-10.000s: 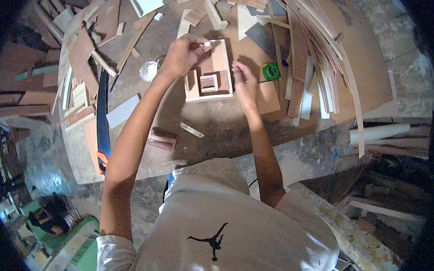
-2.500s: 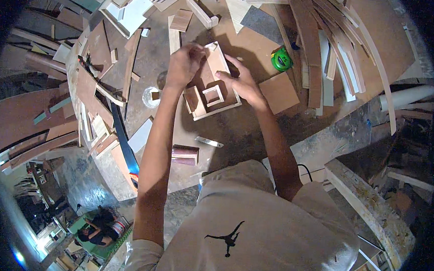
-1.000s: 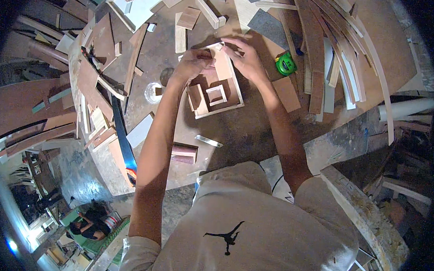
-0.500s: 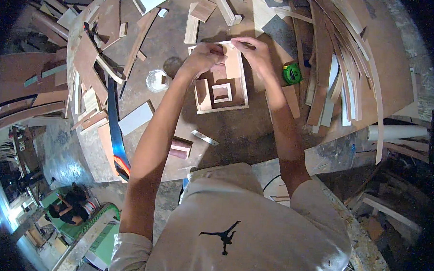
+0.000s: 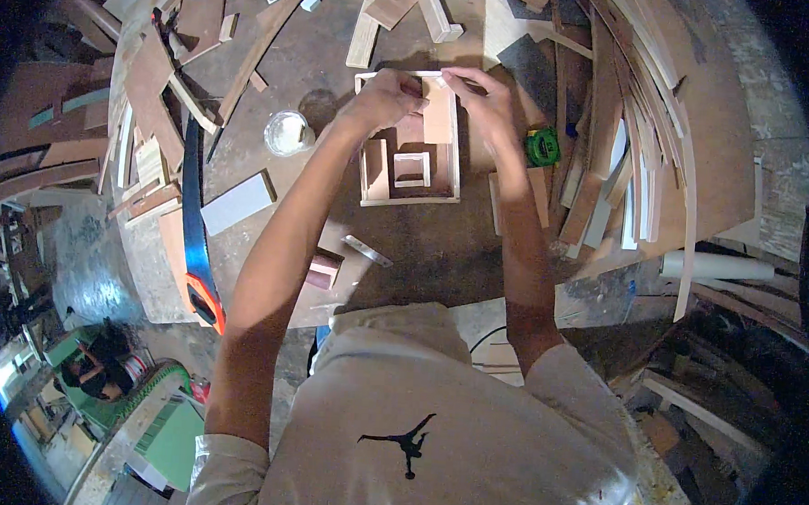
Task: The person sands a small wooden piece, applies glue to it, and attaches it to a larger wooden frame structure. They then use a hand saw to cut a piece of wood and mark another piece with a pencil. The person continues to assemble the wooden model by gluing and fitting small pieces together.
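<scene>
A shallow rectangular wooden box (image 5: 410, 200) lies on the worktable, framed by thin pale strips. Inside it are a small square wooden frame (image 5: 413, 170), an upright strip-like panel (image 5: 376, 170) along the left side and a light wood panel (image 5: 439, 119) at the far right. My left hand (image 5: 386, 101) reaches over the box's far left part. Its fingers are closed by the light panel's edge, and what they pinch is hidden. My right hand (image 5: 483, 101) is at the far right corner, thumb and fingertips closed on the box's rim.
A jar of white paste (image 5: 289, 134) stands to the left, near a handsaw (image 5: 195, 216) with an orange handle. On the right are a green tape measure (image 5: 543, 147) and long wood strips (image 5: 609, 126). A small metal strip (image 5: 367, 250) and a block (image 5: 323, 271) lie nearer me.
The whole view has shifted slightly. My left fingers have shifted a little beside the light panel, while my right hand stays at the far right corner. The box looks unchanged.
</scene>
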A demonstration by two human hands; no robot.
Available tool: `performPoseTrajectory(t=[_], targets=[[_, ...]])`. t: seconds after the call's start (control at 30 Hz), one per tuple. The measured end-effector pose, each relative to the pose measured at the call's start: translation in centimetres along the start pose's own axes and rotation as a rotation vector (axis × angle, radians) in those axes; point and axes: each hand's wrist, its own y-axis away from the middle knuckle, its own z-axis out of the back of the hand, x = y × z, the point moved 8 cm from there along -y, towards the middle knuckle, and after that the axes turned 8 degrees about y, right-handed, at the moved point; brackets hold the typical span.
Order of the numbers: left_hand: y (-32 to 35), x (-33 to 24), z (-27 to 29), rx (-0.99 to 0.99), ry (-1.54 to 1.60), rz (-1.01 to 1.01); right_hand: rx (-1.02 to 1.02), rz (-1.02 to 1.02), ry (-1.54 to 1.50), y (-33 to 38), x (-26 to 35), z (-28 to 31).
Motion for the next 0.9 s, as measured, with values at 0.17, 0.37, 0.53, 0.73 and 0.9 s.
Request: performPoseTrajectory(t=[0.17, 0.37, 0.53, 0.73, 0.9], targets=[[1.1, -1.2, 0.0, -0.019, 0.072, 0.004, -0.011, -0.085, -0.045, 0.0, -1.1, 0.1], [1.2, -1.3, 0.4, -0.061, -0.031, -0.010, 0.011, -0.075, -0.131, -0.2, -1.3, -0.4], [4.0, -4.7, 1.3, -0.277, -0.462, -0.299, -0.051, -0.045, -0.112, -0.5, -1.7, 0.0], [17.5, -16.1, -0.3, -0.036, 0.144, -0.406, -0.197, 0.021, -0.167, 1.1, -0.9, 2.6], [22.3, -13.4, 3.9, -0.114, 0.325, -0.438, -0.226, 0.075, 0.121, 1.4, 0.8, 2.5]])
